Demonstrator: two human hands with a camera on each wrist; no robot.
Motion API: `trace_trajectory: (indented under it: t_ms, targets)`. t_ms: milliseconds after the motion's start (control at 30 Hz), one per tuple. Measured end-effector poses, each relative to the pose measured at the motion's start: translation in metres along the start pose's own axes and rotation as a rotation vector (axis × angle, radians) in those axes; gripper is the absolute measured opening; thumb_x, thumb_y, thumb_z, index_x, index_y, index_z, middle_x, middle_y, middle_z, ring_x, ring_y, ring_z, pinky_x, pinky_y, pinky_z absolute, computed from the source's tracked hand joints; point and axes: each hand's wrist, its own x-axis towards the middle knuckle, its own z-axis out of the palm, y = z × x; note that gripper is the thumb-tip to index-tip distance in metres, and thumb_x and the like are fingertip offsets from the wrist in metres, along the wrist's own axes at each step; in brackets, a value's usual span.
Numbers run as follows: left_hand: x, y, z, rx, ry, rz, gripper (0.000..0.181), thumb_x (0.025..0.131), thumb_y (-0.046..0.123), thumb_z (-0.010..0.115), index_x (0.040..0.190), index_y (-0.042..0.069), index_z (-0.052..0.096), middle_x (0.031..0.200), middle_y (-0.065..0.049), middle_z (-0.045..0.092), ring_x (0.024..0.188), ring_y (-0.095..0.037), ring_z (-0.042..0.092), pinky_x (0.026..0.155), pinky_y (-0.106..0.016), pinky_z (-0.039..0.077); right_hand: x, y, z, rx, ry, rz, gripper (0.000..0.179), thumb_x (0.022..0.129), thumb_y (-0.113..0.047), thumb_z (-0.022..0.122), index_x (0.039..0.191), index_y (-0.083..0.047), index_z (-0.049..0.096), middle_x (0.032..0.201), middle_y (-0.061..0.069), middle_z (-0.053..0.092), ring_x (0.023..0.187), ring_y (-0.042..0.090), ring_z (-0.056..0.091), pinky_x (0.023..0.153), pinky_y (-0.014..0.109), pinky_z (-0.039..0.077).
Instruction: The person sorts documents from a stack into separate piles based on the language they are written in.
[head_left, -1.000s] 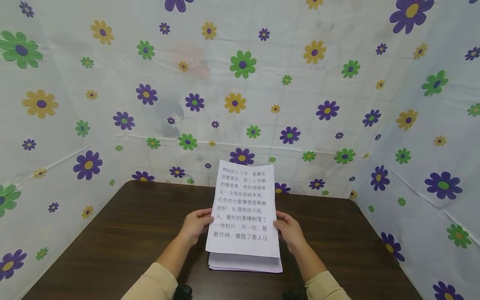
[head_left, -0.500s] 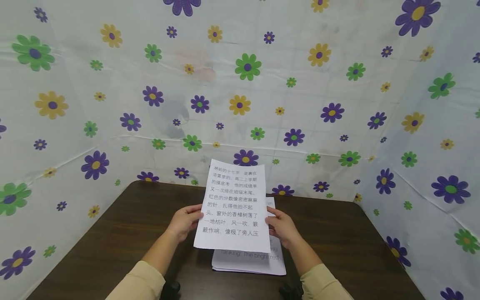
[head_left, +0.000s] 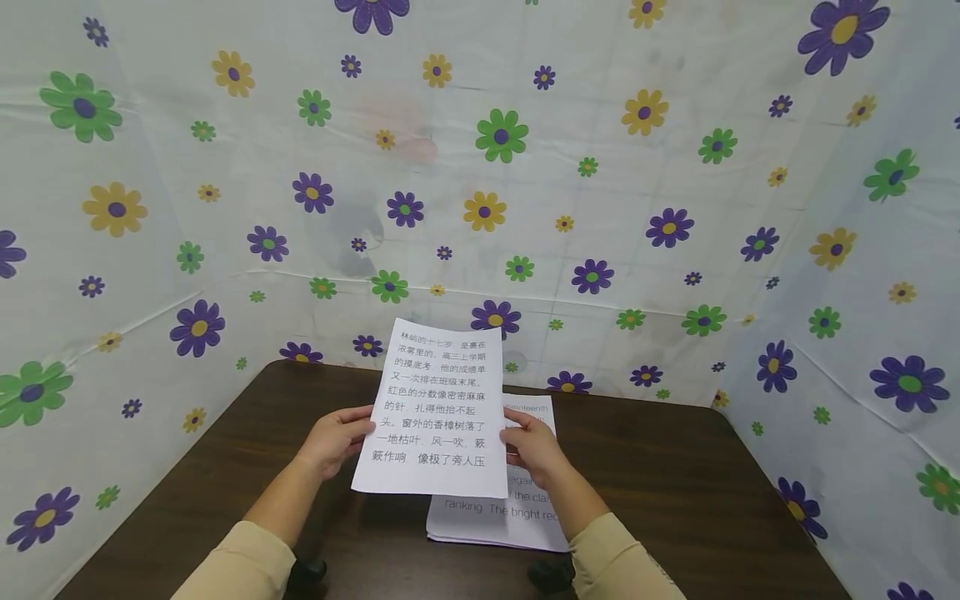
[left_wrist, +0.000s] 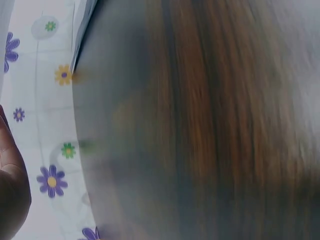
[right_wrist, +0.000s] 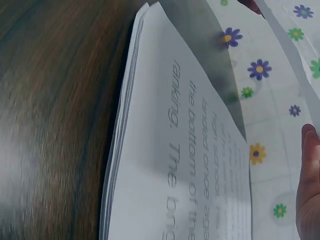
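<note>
A white sheet of paper (head_left: 435,417) printed with Chinese text is held up and tilted in the head view. My left hand (head_left: 333,440) pinches its left edge, and my right hand (head_left: 536,446) pinches the right edge. Below and behind it lies a stack of paper (head_left: 495,525), its top page printed in English. The raised sheet overlaps the stack's left part in the head view. In the right wrist view the stack (right_wrist: 155,150) shows several layered edges, with part of my right hand (right_wrist: 310,185) at the right. The left wrist view catches part of my left hand (left_wrist: 12,185).
The dark wooden table (head_left: 675,483) extends to both sides of the stack. A white curtain (head_left: 450,167) with purple, green and yellow flowers encloses the table's back and sides. Small black objects (head_left: 551,575) show near the forearms at the bottom.
Both hands have carried the Chinese-printed sheet leftward from over the stack, uncovering the English page below. The stack stays on the table.
</note>
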Motion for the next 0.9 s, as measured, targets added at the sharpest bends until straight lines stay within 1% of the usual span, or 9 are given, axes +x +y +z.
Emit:
trace_trajectory:
  t_ms: [200, 300, 433, 533, 700, 800, 900]
  targets:
    - [-0.001, 0.001, -0.018, 0.079, 0.011, -0.032, 0.049, 0.096, 0.016, 0.061, 0.139, -0.003, 0.051, 0.119, -0.014, 0.068, 0.089, -0.014, 0.069, 0.088, -0.034, 0.058, 0.000, -0.003, 0.018, -0.013, -0.018, 0.004, 0.051, 0.092, -0.009, 0.058, 0.142, -0.009, 0.050, 0.116, 0.015, 0.068, 0.084, 0.017, 0.070, 0.071, 0.028, 0.060]
    - [-0.002, 0.001, -0.027, 0.110, 0.002, -0.037, 0.051, 0.096, 0.018, 0.061, 0.140, -0.004, 0.048, 0.124, -0.018, 0.066, 0.091, -0.015, 0.069, 0.090, -0.037, 0.058, 0.000, -0.003, 0.026, -0.010, -0.028, 0.003, 0.052, 0.091, -0.009, 0.058, 0.142, -0.009, 0.050, 0.113, 0.014, 0.068, 0.083, 0.016, 0.070, 0.071, 0.029, 0.060]
    - [-0.003, 0.000, -0.039, 0.156, 0.007, -0.042, 0.052, 0.097, 0.020, 0.061, 0.141, -0.004, 0.047, 0.126, -0.019, 0.065, 0.092, -0.015, 0.069, 0.090, -0.038, 0.058, 0.001, -0.004, 0.039, -0.006, -0.038, 0.008, 0.052, 0.090, -0.008, 0.059, 0.141, -0.008, 0.051, 0.108, 0.013, 0.069, 0.082, 0.015, 0.071, 0.071, 0.029, 0.061]
    - [-0.002, -0.001, -0.049, 0.184, 0.022, -0.048, 0.053, 0.096, 0.020, 0.061, 0.141, -0.004, 0.047, 0.125, -0.019, 0.065, 0.091, -0.015, 0.069, 0.087, -0.036, 0.059, 0.001, -0.005, 0.049, 0.002, -0.045, 0.013, 0.052, 0.089, -0.007, 0.059, 0.141, -0.008, 0.052, 0.106, 0.012, 0.070, 0.082, 0.016, 0.071, 0.071, 0.029, 0.061]
    - [-0.001, -0.005, -0.066, 0.209, 0.023, -0.052, 0.054, 0.096, 0.020, 0.061, 0.141, -0.006, 0.046, 0.123, -0.020, 0.066, 0.089, -0.015, 0.069, 0.082, -0.033, 0.060, 0.001, -0.005, 0.065, 0.012, -0.053, 0.022, 0.052, 0.088, -0.006, 0.059, 0.140, -0.008, 0.053, 0.103, 0.012, 0.069, 0.081, 0.016, 0.070, 0.069, 0.029, 0.061]
    - [-0.001, -0.008, -0.076, 0.230, 0.018, -0.056, 0.055, 0.097, 0.020, 0.060, 0.142, -0.007, 0.044, 0.124, -0.022, 0.064, 0.089, -0.015, 0.069, 0.081, -0.033, 0.060, 0.001, -0.002, 0.075, 0.020, -0.060, 0.025, 0.053, 0.087, -0.004, 0.059, 0.139, -0.007, 0.053, 0.100, 0.012, 0.068, 0.079, 0.016, 0.069, 0.067, 0.028, 0.061]
    - [-0.002, -0.009, -0.085, 0.243, 0.026, -0.065, 0.055, 0.097, 0.020, 0.060, 0.142, -0.007, 0.044, 0.124, -0.023, 0.064, 0.088, -0.015, 0.070, 0.080, -0.033, 0.061, 0.001, -0.001, 0.086, 0.038, -0.066, 0.031, 0.053, 0.087, -0.003, 0.060, 0.139, -0.006, 0.053, 0.097, 0.012, 0.068, 0.077, 0.016, 0.069, 0.066, 0.028, 0.061]
